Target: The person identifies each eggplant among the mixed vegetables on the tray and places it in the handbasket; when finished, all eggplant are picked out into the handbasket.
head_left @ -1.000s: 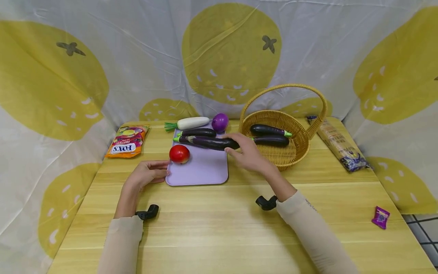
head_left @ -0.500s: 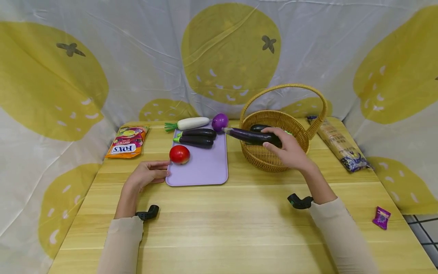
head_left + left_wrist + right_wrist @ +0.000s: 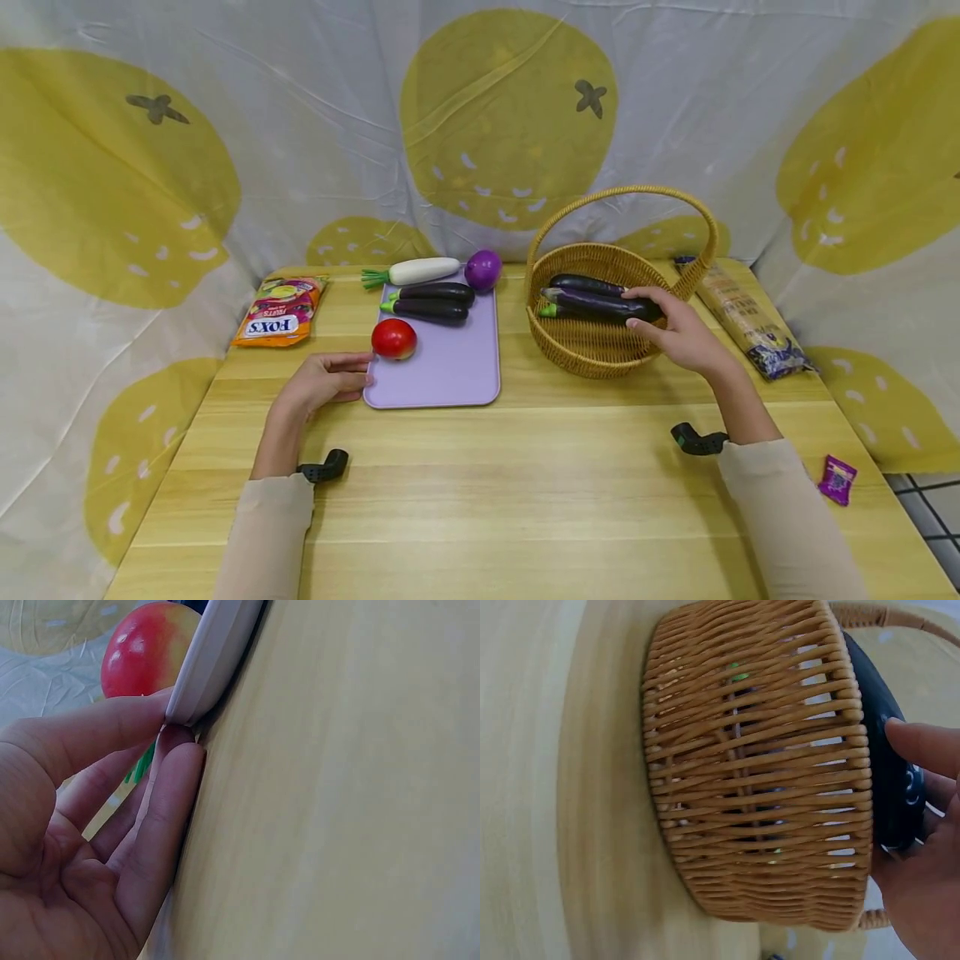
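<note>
Where the head view takes in the yellow wicker basket (image 3: 581,364): the right hand (image 3: 678,333) has its fingers clamped on the right end of a long, glossy dark-purple eggplant (image 3: 600,306) lying inside, with a dark eggplant at the back (image 3: 581,282) and a green stem (image 3: 550,311) showing in front; an end grip probably suits the narrow space under the hooped handle (image 3: 626,190).
Lilac rectangular tray (image 3: 442,375): the left hand (image 3: 321,383) pinches its left edge, likely to steady it on the pale wooden desk (image 3: 480,492).
On the tray: 1 red round fruit (image 3: 393,339) near that hand, then 2 small dark eggplants (image 3: 427,311) side by side, perhaps paired to save room; a white radish with green leaves (image 3: 423,269) and a purple round onion (image 3: 482,271) sit at the far edge.
Left wrist view, tray rim: thumb and fingers meet around it, low against the desk.
Right wrist view, basket wall: the eggplant's dark end juts past the rim, the thumb pressed on it.
</note>
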`<control>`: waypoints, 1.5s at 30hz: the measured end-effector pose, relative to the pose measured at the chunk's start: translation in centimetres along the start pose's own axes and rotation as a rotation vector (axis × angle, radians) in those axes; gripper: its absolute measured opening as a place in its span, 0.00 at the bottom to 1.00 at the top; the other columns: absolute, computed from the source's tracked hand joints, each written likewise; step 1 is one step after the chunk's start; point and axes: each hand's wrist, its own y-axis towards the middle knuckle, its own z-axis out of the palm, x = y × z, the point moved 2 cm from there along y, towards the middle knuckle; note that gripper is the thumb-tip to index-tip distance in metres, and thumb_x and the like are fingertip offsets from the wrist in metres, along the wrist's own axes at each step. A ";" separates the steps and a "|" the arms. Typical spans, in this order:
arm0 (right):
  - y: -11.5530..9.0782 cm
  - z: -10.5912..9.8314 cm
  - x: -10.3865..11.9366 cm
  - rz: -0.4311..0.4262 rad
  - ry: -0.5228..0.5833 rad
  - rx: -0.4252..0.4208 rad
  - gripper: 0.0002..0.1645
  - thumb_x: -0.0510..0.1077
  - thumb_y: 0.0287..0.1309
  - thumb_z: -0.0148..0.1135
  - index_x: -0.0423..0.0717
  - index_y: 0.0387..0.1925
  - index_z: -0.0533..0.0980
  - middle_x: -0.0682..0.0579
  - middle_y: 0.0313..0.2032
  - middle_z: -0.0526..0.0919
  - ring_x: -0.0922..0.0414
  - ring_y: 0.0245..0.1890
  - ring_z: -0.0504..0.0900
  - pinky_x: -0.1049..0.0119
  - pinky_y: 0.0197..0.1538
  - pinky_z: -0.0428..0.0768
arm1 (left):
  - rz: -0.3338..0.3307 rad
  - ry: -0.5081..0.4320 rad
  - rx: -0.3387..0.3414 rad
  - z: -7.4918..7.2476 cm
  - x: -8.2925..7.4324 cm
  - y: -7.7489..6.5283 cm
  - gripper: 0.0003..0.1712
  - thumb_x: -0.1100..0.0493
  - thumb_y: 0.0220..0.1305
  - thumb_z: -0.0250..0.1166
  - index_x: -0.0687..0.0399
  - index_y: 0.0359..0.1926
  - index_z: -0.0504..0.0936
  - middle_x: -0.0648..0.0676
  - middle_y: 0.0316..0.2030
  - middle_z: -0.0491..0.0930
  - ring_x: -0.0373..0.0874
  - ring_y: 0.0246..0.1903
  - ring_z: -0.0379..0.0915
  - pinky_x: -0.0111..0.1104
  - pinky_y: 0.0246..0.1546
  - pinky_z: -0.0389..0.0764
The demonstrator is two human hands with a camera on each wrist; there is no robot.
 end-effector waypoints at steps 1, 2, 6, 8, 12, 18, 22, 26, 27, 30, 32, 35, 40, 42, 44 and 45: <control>0.0 0.0 -0.2 0.006 0.002 0.008 0.29 0.52 0.76 0.57 0.50 0.73 0.66 0.40 0.68 0.70 0.57 0.14 0.57 0.60 0.26 0.68 | 0.000 0.001 -0.001 0.0 0.0 0.0 0.31 0.57 0.66 0.72 0.52 0.69 0.78 0.53 0.61 0.83 0.37 0.47 0.83 0.33 0.49 0.88; 0.1 0.1 -0.4 0.011 0.002 0.015 0.30 0.52 0.76 0.56 0.50 0.73 0.65 0.40 0.68 0.70 0.59 0.14 0.56 0.61 0.26 0.69 | 0.002 0.001 -0.002 0.0 0.0 0.0 0.31 0.57 0.66 0.72 0.52 0.69 0.78 0.53 0.61 0.83 0.37 0.47 0.83 0.33 0.49 0.88; 0.5 0.3 -1.0 0.021 -0.033 0.041 0.30 0.53 0.77 0.54 0.49 0.74 0.64 0.38 0.70 0.68 0.57 0.22 0.66 0.58 0.34 0.71 | 0.006 0.006 0.003 0.1 -0.1 0.0 0.30 0.57 0.66 0.72 0.53 0.69 0.78 0.54 0.62 0.83 0.38 0.47 0.83 0.33 0.49 0.88; 0.7 0.5 -1.1 0.024 -0.050 0.052 0.30 0.54 0.78 0.53 0.50 0.74 0.64 0.38 0.73 0.65 0.53 0.27 0.69 0.55 0.39 0.72 | 0.006 0.009 0.003 0.2 -0.2 0.0 0.30 0.57 0.66 0.72 0.53 0.69 0.78 0.54 0.62 0.82 0.38 0.47 0.83 0.33 0.50 0.88; 1.2 0.7 -1.1 0.016 -0.054 0.082 0.29 0.54 0.78 0.53 0.49 0.73 0.65 0.38 0.75 0.63 0.44 0.36 0.74 0.48 0.48 0.73 | 0.002 0.015 0.000 0.2 -0.2 0.0 0.30 0.57 0.67 0.72 0.53 0.69 0.78 0.55 0.64 0.81 0.38 0.47 0.83 0.33 0.50 0.88; 2.6 1.3 -1.0 0.010 -0.048 0.148 0.27 0.50 0.77 0.55 0.46 0.71 0.67 0.37 0.76 0.62 0.35 0.76 0.59 0.32 0.71 0.64 | 0.001 0.018 -0.010 0.0 0.0 -0.2 0.30 0.57 0.67 0.72 0.52 0.69 0.78 0.55 0.63 0.81 0.38 0.47 0.83 0.33 0.49 0.88; 3.3 1.6 -0.9 0.026 -0.090 0.179 0.26 0.46 0.76 0.57 0.44 0.70 0.69 0.36 0.74 0.65 0.34 0.76 0.59 0.32 0.73 0.62 | 0.003 0.016 -0.008 0.0 0.1 -0.3 0.31 0.57 0.66 0.72 0.53 0.69 0.78 0.55 0.63 0.82 0.38 0.47 0.83 0.33 0.49 0.88; 3.7 1.7 -0.8 0.048 -0.135 0.198 0.25 0.42 0.75 0.58 0.42 0.69 0.70 0.35 0.73 0.66 0.34 0.75 0.60 0.33 0.74 0.62 | 0.011 0.015 -0.003 -0.1 0.1 -0.2 0.31 0.57 0.66 0.73 0.53 0.69 0.78 0.54 0.63 0.82 0.38 0.47 0.83 0.33 0.49 0.88; 3.8 1.8 -0.9 0.052 -0.148 0.202 0.25 0.41 0.74 0.59 0.42 0.68 0.70 0.35 0.72 0.67 0.34 0.75 0.61 0.33 0.74 0.63 | 0.013 0.014 -0.003 -0.2 0.1 -0.2 0.31 0.57 0.66 0.73 0.54 0.69 0.78 0.54 0.63 0.82 0.38 0.47 0.83 0.33 0.49 0.88; 4.3 2.1 -1.3 0.034 -0.219 0.211 0.25 0.40 0.72 0.61 0.40 0.67 0.72 0.34 0.69 0.72 0.33 0.72 0.66 0.34 0.71 0.67 | 0.015 0.017 -0.004 -0.2 0.1 -0.2 0.31 0.57 0.66 0.73 0.54 0.69 0.78 0.54 0.62 0.82 0.38 0.47 0.83 0.33 0.49 0.88; 4.7 2.4 -1.5 0.026 -0.261 0.211 0.26 0.39 0.70 0.63 0.38 0.66 0.73 0.33 0.67 0.74 0.33 0.70 0.68 0.34 0.70 0.69 | 0.016 0.013 -0.006 -0.1 0.2 -0.2 0.31 0.57 0.66 0.72 0.54 0.69 0.78 0.53 0.62 0.83 0.38 0.47 0.83 0.33 0.49 0.88; 5.0 2.7 -1.6 0.029 -0.304 0.205 0.26 0.39 0.68 0.64 0.37 0.66 0.73 0.33 0.65 0.76 0.32 0.68 0.70 0.34 0.69 0.70 | 0.015 0.010 -0.004 0.0 0.3 -0.3 0.31 0.58 0.66 0.72 0.54 0.69 0.78 0.54 0.61 0.83 0.38 0.47 0.83 0.33 0.49 0.88; 5.0 2.6 -1.4 0.038 -0.281 0.176 0.27 0.39 0.69 0.63 0.36 0.66 0.73 0.33 0.65 0.76 0.33 0.69 0.69 0.35 0.69 0.70 | 0.012 0.007 -0.002 0.2 0.2 -0.2 0.31 0.58 0.66 0.72 0.54 0.69 0.78 0.55 0.63 0.82 0.38 0.47 0.83 0.33 0.50 0.88; 4.9 2.4 -1.3 0.031 -0.252 0.151 0.27 0.40 0.70 0.63 0.35 0.66 0.73 0.34 0.64 0.77 0.34 0.67 0.71 0.36 0.69 0.71 | 0.014 0.010 -0.011 0.1 0.1 -0.2 0.31 0.58 0.66 0.73 0.54 0.68 0.78 0.55 0.63 0.81 0.38 0.47 0.82 0.33 0.49 0.88; 4.9 2.3 -1.3 0.026 -0.222 0.130 0.27 0.41 0.70 0.63 0.34 0.66 0.73 0.34 0.64 0.77 0.35 0.66 0.72 0.37 0.68 0.72 | 0.013 0.012 -0.015 0.2 0.1 -0.1 0.30 0.58 0.66 0.73 0.54 0.68 0.78 0.55 0.63 0.81 0.38 0.47 0.82 0.33 0.49 0.88; 4.9 2.3 -1.2 0.023 -0.210 0.121 0.27 0.41 0.70 0.63 0.34 0.66 0.73 0.34 0.64 0.77 0.35 0.65 0.73 0.37 0.67 0.72 | 0.013 0.013 -0.017 0.2 0.1 -0.1 0.30 0.57 0.66 0.73 0.54 0.68 0.78 0.55 0.63 0.81 0.38 0.47 0.82 0.33 0.49 0.88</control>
